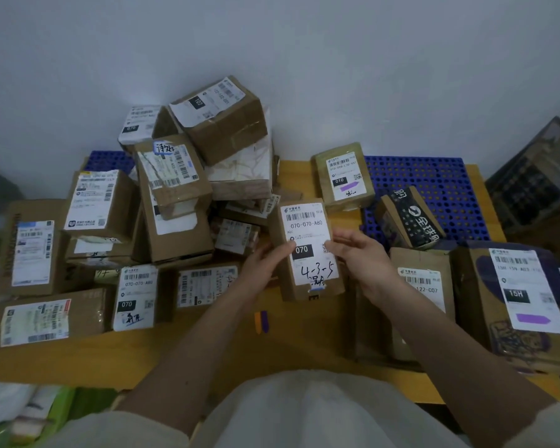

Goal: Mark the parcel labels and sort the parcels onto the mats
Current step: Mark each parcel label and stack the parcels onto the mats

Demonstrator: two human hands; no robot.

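Crowding the left side of the yellow table (227,347) was a pile of brown cardboard parcels (175,195). The left hand (265,263) and right hand (356,253) pinched a small brown parcel with a white label (306,250), label up, probably for reading. The blue perforated mat (434,179) at right had free room.

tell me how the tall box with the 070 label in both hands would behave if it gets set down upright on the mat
The 070 box is cardboard with square edges, so it probably stays stiff and will not roll. It is tall and narrow, so stood on end on the perforated blue mat it may tip if nudged. The left hand and right hand hold it with light-looking finger grips, which suggests it is fairly light.
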